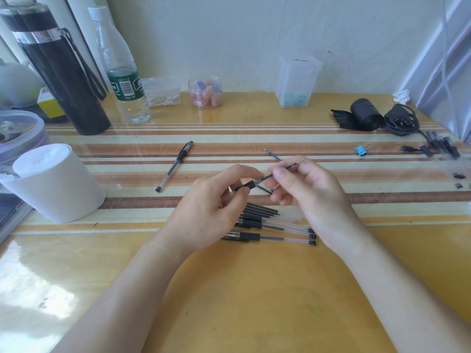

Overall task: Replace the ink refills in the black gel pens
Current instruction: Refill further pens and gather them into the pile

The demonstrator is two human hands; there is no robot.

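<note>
Head view showed both hands raised just above the striped mat on the table. The left hand was curled, its thumb and fingertips pinching a pen barrel by the black grip, the other fingers folded loosely beneath. The right hand was curled too, with thumb and forefinger nipped round a thin refill. One end of the refill sat in the open mouth of the barrel, and its fine tip pointed up and to the right, past the right knuckles. Barrel and refill made one slanting line between the two hands.

Directly under the hands, on the near side, lay a heap of pens, roughly parallel, grips to the left and end plugs to the right. A loose refill lay on the mat just beyond the right hand. A capped pen lay apart to the left, slanted.

As to writing, a water bottle at the back left bore a green label with a barcode; its lettering was too blurred to read. Beside it stood a black flask, and nearer, a white cup turned upside down. A blue binder clip lay at the far right.
</note>
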